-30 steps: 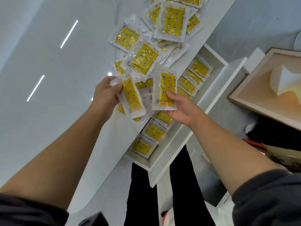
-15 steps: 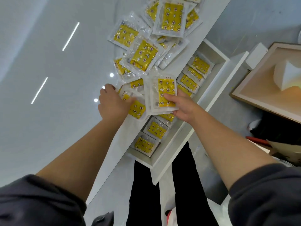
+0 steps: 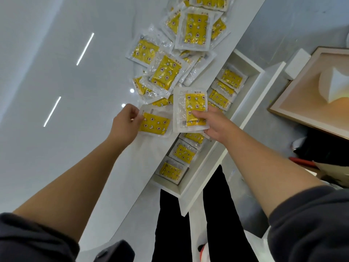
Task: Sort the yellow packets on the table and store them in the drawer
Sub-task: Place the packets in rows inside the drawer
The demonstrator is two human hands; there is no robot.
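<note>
Pinching 2 packets (image 3: 190,110), apparently, beside drawer (image 3: 249,63).

Table (image 3: 66,148) left of packet heap (image 3: 166,74): broad bare surface, open approach from near side. Heap crowds far end right up to table edge beside drawer (image 3: 252,71). Left hand (image 3: 124,123) pinches flat packet (image 3: 154,123) at heap's near fringe. Right hand (image 3: 217,123) grips held packet (image 3: 194,106) over drawer middle, covering that stretch. Stored packets (image 3: 184,151) line drawer floor; narrow white strip at near end. Wooden frame (image 3: 279,108) well right of drawer.
</note>
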